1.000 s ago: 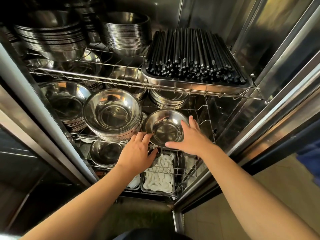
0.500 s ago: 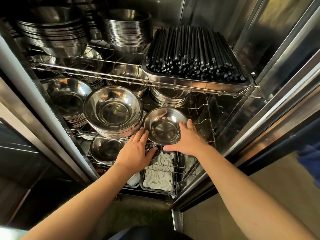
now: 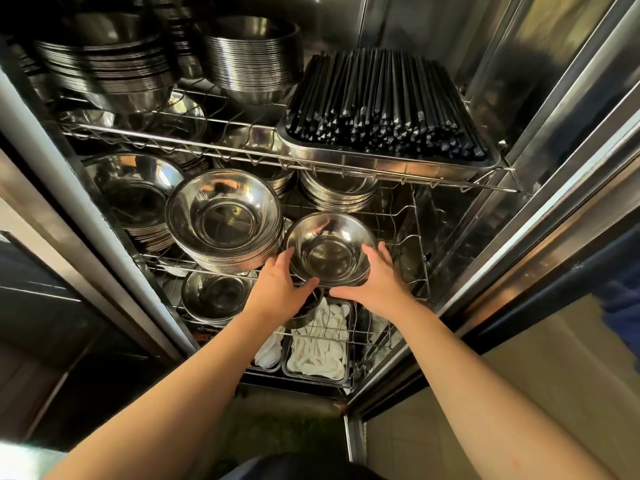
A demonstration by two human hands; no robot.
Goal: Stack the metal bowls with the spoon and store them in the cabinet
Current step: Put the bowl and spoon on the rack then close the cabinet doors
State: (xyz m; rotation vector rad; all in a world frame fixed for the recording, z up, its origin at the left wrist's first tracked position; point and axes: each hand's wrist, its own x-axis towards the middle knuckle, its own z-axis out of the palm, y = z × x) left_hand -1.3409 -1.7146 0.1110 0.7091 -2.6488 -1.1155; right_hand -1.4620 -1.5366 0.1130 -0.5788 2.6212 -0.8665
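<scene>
A small stack of shiny metal bowls sits on the middle wire shelf of the open steel cabinet. My left hand cups its near left side and my right hand cups its near right side; both grip the stack by its lower rim. Directly to the left stands a taller stack of larger metal bowls, almost touching the small stack. No spoon is visible in or near the held bowls.
A tray of black chopsticks and tall bowl stacks fill the upper shelf. More bowl stacks sit at middle left. The lower shelf holds a bowl and trays of white spoons. The steel door frame runs along the right.
Both hands have closed in around the small bowl stack; the right hand slid from its far right rim to the near right side, the left hand moved up against its left side.
</scene>
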